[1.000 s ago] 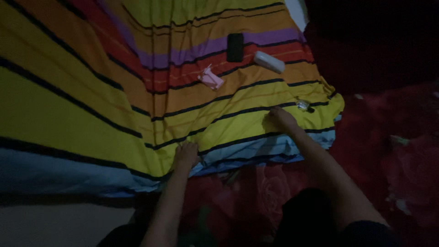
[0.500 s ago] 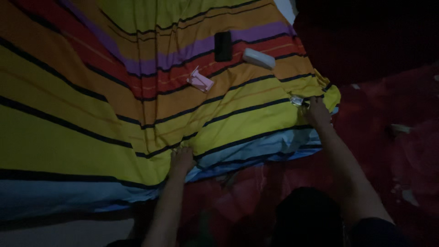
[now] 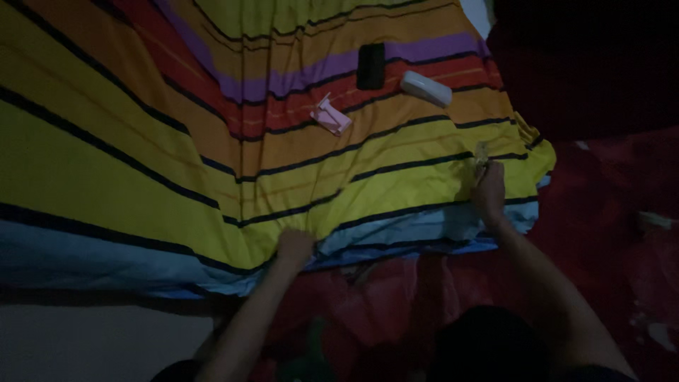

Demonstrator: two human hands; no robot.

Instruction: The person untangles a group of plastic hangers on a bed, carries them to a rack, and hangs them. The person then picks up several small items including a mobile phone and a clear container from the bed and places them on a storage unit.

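Room: dim light; striped sheet (image 3: 177,163) is spread over a bed, bands of yellow, orange, red, purple, pale blue w/ black lines. Red flowered cover (image 3: 601,233) is seen at right & below.
Left hand (image 3: 294,247): closed on the sheet's pale-blue edge, lower centre of frame; fabric is bunched under the fingers, creases run up from there, so the sheet appears pulled taut.
Right hand (image 3: 489,192): set at the sheet's right edge, centre-right; fingers are curled near a small shiny object (image 3: 482,154) touching the fingertips. Whether it is gripped can't be told, too dark.
Sheet vs hands: edge lies under both hands, rest stretches to upper left.
Loose items: black phone (image 3: 370,66), white oblong case (image 3: 426,89), pink clip-like thing (image 3: 330,117) are left lying upper centre, well apart from both hands.
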